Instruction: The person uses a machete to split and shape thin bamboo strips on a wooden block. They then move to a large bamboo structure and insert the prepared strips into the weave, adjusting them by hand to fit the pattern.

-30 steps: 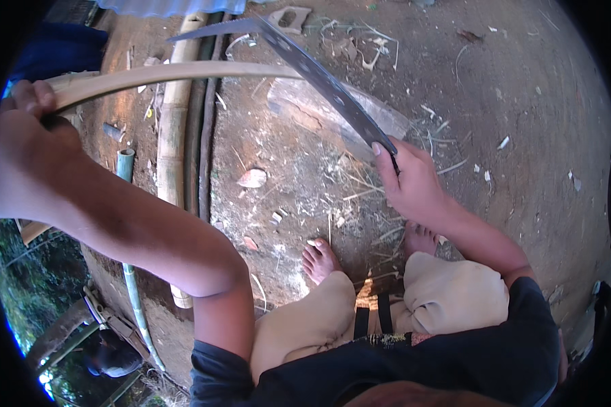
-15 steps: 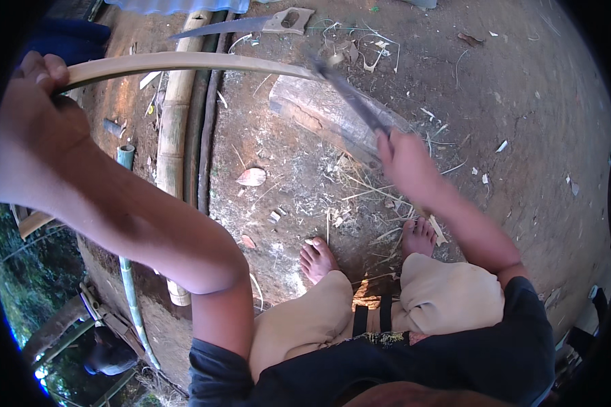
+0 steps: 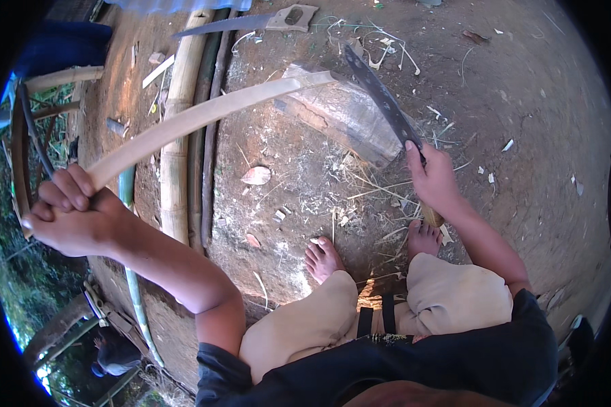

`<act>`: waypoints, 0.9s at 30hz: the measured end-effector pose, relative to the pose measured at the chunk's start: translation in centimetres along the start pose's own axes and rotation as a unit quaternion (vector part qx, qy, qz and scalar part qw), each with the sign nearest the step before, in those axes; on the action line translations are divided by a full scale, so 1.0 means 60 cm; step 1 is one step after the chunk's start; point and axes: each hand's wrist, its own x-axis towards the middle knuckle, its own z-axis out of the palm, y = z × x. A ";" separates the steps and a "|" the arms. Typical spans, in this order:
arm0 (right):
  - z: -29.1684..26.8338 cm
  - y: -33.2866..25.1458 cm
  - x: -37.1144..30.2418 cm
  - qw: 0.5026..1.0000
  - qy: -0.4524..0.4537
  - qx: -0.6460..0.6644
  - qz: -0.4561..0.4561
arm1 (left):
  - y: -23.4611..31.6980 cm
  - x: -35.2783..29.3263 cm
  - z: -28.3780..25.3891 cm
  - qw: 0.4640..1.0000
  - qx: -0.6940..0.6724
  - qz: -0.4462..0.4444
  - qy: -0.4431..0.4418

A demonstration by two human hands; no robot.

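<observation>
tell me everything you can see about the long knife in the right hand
The long knife has a dark, dull metal blade, straight and broad, blunt at the tip. The right hand grips its pale wooden handle, which pokes out below the fist. The blade slants up and left over the wooden block, near the bamboo strip end.

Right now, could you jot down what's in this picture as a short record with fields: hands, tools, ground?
Left hand: shut on one end of a bamboo strip
Strip: pale, bowed; far end rests on a wood block
Right hand: shut on a machete, blade over the block, pointing away
Saw: lies on the dirt at the top, untouched
Bamboo poles: lie left of the block
Ground: bare dirt with shavings
Feet: bare, near the block
</observation>
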 end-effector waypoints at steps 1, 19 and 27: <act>-0.001 0.002 0.000 1.000 0.000 -0.009 -0.001 | -0.007 -0.010 -0.038 1.000 -0.015 -0.010 0.023; 0.054 -0.074 0.140 0.968 0.021 -0.156 -0.195 | -0.080 -0.149 -0.495 0.876 0.001 -0.172 0.451; 0.091 -0.060 0.162 0.915 0.001 -0.290 -0.282 | 0.006 -0.241 -0.494 0.828 0.028 -0.226 0.512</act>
